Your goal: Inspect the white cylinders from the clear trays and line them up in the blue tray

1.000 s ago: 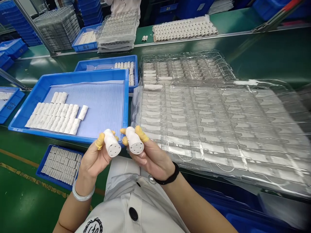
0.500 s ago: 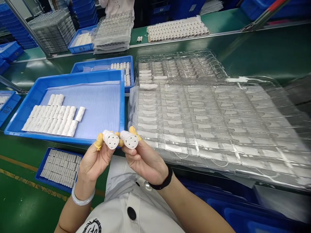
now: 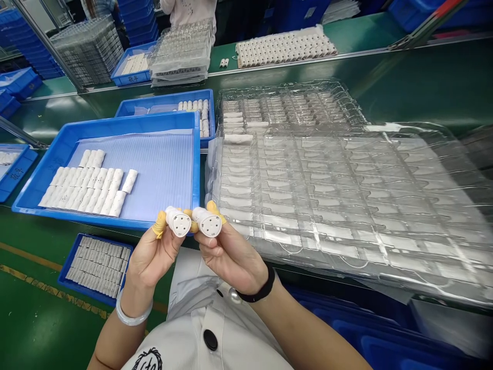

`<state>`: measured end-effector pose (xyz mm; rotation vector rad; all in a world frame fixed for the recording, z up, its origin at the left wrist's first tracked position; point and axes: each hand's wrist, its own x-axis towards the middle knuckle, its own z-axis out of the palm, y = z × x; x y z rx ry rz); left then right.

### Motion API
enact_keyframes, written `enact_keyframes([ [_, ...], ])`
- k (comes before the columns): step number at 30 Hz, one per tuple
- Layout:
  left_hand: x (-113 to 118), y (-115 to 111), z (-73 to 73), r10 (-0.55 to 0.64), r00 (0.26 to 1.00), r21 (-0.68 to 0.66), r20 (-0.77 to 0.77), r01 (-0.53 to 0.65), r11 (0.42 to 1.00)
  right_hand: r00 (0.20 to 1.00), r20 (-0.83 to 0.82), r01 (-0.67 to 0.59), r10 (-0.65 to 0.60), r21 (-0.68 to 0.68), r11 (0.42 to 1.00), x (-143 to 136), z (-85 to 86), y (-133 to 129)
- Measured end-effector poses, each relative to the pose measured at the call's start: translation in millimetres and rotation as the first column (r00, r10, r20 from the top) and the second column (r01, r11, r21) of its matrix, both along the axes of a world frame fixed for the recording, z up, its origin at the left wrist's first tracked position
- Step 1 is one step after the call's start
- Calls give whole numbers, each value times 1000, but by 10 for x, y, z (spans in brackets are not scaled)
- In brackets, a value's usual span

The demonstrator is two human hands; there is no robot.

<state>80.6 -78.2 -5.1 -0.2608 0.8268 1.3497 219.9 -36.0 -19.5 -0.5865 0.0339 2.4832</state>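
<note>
Left hand (image 3: 152, 257): fingers closed around a white cylinder (image 3: 179, 222). Right hand (image 3: 231, 257): same grip on a matching cylinder (image 3: 208, 222). Both held side by side at the near rim of the large blue tray (image 3: 131, 121), holed ends toward wearer. In tray, left part: rows of white cylinders (image 3: 82, 187). Right of tray: clear blister trays (image 3: 331, 190). Beyond: smaller blue bin (image 3: 210, 113), then green counter (image 3: 370, 33)

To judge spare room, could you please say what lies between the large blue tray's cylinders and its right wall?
Only bare striped liner lies there, in the head view.
</note>
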Motion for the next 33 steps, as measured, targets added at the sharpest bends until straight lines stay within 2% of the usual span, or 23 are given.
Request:
enact_keyframes([
  [8, 44, 21, 49, 20, 1000, -58, -2, -20, 998, 999, 33, 9, -9, -11, 1000, -10, 33, 7],
  [14, 15, 7, -3, -8, 1000, -9, -30, 8, 1000, 999, 45, -5, 4, 34, 999, -8, 11, 2],
  [16, -3, -5, -24, -31, 998, 25, -52, 33, 999, 997, 82, -9, 0, 108, 994, -1, 28, -15],
  [18, -7, -14, -35, -76, 993, 63, -87, 82, 995, 987, 150, 18, -54, 235, 972, 10, 66, -41],
  [22, 35, -20, -38, -130, 974, 138, -184, 157, 978, 926, 306, 45, -221, 492, 869, 21, 171, -91],
  [25, 68, -27, -64, -94, 961, 180, -260, 144, 973, 876, 397, -6, -273, 576, 818, 8, 225, -102],
  [29, 41, -38, -88, -52, 941, 214, -334, 129, 968, 866, 447, -94, -226, 588, 803, 9, 220, -74],
  [33, -33, -15, -31, 4, 943, 228, -333, 77, 971, 932, 352, -111, -91, 515, 850, 49, 171, -24],
])
